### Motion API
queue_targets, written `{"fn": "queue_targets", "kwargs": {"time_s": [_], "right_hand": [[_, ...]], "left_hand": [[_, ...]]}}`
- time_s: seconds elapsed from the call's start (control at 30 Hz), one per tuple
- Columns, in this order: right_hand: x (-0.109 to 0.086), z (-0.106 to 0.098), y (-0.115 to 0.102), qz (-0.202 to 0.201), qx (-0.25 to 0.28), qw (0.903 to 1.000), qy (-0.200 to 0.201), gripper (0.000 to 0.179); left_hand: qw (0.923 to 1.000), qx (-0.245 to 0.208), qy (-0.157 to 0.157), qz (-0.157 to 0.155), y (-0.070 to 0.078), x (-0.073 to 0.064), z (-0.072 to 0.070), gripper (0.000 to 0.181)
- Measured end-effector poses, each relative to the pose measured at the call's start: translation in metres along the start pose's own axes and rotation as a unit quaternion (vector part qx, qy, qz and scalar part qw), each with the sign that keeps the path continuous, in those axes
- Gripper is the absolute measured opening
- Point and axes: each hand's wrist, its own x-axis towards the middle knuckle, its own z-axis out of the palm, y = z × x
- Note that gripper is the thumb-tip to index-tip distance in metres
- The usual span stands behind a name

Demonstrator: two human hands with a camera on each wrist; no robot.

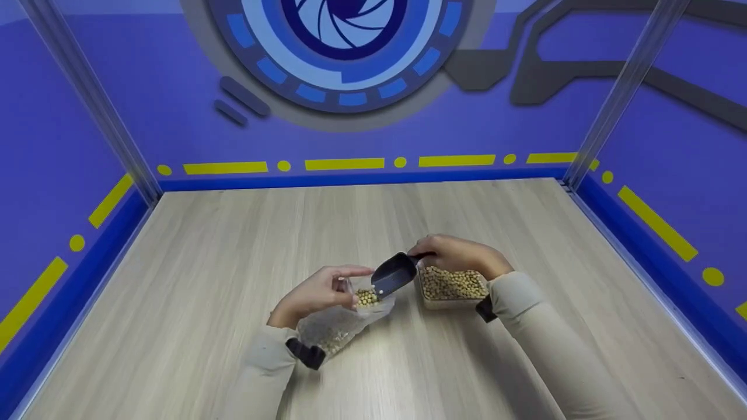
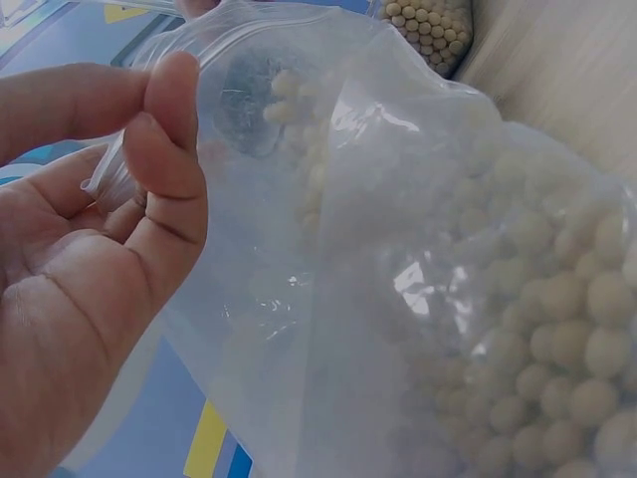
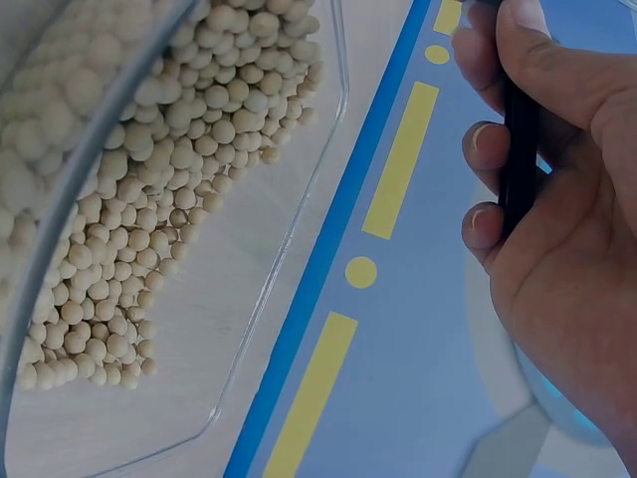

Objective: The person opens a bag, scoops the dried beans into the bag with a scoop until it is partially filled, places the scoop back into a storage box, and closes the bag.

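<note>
My left hand (image 1: 320, 294) pinches the rim of a clear zip bag (image 2: 269, 329) between thumb and fingers. Round beige beans (image 2: 557, 368) fill the lower part of the bag, and others show at its mouth. With my right hand (image 1: 458, 255) I grip the handle (image 3: 519, 149) of a black scoop (image 1: 394, 273), which tilts down over the bag's opening. A few beans lie at the scoop's lip. Below my right hand stands a clear plastic box (image 1: 452, 304) of the same beans, partly covered by that hand and wrist in the head view.
The things stand on a light wood-grain table (image 1: 245, 233). Blue panels with yellow marks (image 1: 344, 163) close it in at the back and both sides, with metal posts (image 1: 627, 76) at the corners. A black wrist strap (image 1: 305, 353) sits by my left sleeve.
</note>
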Motion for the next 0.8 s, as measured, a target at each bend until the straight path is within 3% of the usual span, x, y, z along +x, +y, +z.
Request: {"fn": "queue_targets", "kwargs": {"time_s": [0.4, 0.8], "right_hand": [[-0.0010, 0.0002, 0.0025, -0.007, 0.004, 1.0000, 0.002, 0.027], [-0.0081, -0.0020, 0.0085, 0.014, 0.048, 0.9985, 0.023, 0.027]], "left_hand": [[0.9999, -0.006, -0.011, 0.007, -0.0015, 0.0002, -0.0011, 0.060], [1.0000, 0.006, -0.003, 0.006, -0.0019, -0.0006, -0.0034, 0.059]]}}
